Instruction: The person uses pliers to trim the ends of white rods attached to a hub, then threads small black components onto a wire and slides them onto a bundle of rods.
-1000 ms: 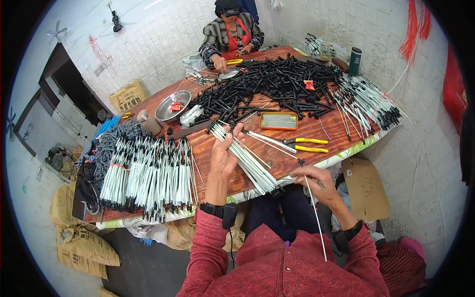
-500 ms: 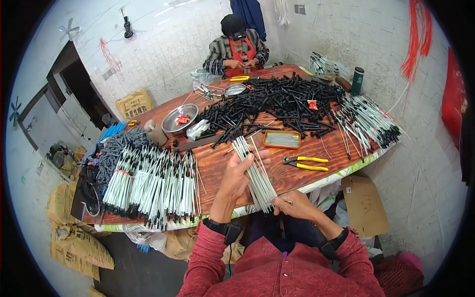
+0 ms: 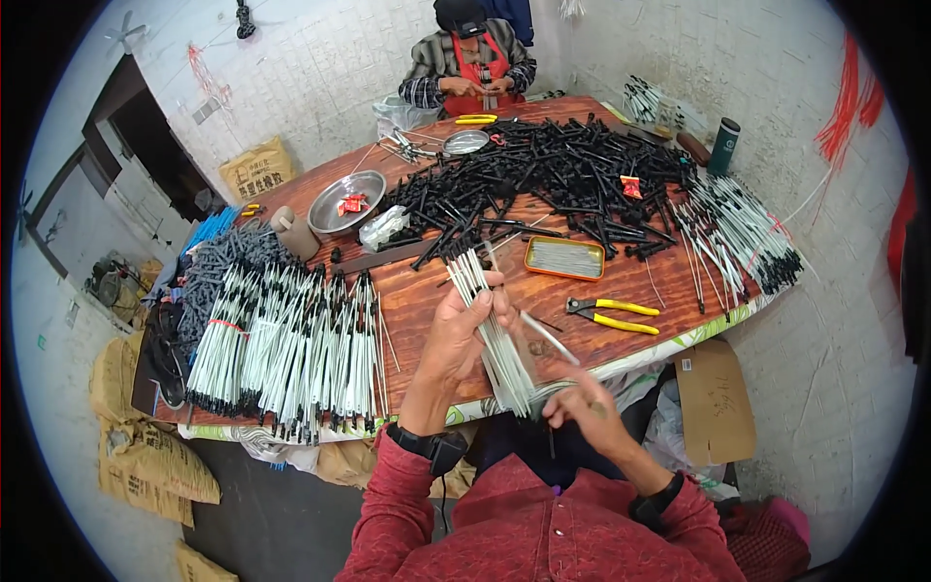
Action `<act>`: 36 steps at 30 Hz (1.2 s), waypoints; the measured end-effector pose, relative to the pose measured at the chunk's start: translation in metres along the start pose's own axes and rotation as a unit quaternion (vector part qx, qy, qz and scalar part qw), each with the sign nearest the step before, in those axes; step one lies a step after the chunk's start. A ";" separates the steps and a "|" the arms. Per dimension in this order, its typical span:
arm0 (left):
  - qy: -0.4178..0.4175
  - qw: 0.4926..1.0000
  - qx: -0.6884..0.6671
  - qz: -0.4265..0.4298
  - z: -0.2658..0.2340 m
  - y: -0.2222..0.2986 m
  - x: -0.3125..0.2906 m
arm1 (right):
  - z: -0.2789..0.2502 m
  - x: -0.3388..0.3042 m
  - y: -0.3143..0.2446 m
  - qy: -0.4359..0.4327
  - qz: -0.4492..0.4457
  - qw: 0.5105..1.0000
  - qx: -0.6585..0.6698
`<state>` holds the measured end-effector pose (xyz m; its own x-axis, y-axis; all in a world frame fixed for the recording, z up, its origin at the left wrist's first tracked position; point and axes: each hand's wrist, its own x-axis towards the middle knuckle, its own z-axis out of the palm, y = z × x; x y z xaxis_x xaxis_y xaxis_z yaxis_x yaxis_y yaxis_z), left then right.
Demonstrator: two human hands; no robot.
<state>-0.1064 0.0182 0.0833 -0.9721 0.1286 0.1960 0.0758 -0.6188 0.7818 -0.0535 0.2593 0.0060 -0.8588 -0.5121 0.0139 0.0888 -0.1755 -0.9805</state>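
Note:
My left hand [image 3: 464,330] is closed round a bundle of thin white rods [image 3: 506,367] with black tips at the far end. The bundle slants over the front edge of the table, its near ends pointing toward me. My right hand [image 3: 587,407] is beside those near ends, slightly smeared, with its index finger stretched out and nothing visibly gripped. A single white rod [image 3: 549,338], blurred, sticks out at an angle between the bundle and that index fingertip; whether the finger touches it I cannot tell.
Yellow-handled pliers [image 3: 614,315] and an orange-rimmed tin of thin pins [image 3: 564,259] lie to the right. Black plastic parts [image 3: 572,175] are heaped beyond. White rod bundles lie left [image 3: 291,359] and right [image 3: 742,233]. A metal bowl [image 3: 325,215] stands far left; a co-worker [image 3: 475,68] sits opposite.
My right hand has come away from the bundle's near ends, moving right with its fingers opening. One rod has swung out from the bundle. The left hand keeps its hold.

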 end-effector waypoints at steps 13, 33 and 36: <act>-0.081 0.988 0.012 -0.134 0.047 -0.011 -0.025 | 0.014 0.011 -0.002 -0.168 -0.060 0.977 -0.115; -0.029 0.980 -0.042 -0.191 -0.017 -0.048 0.044 | -0.081 0.080 -0.044 0.153 -0.214 0.746 -0.611; -0.030 0.981 -0.041 -0.187 -0.013 -0.045 0.040 | -0.087 0.073 -0.047 0.154 -0.210 0.753 -0.604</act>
<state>-0.1515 0.0408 0.0479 -0.9140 0.4014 -0.0590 -0.3037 -0.5804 0.7556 -0.1646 0.3036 0.0359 -0.7760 -0.3735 0.5082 -0.5878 0.7204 -0.3681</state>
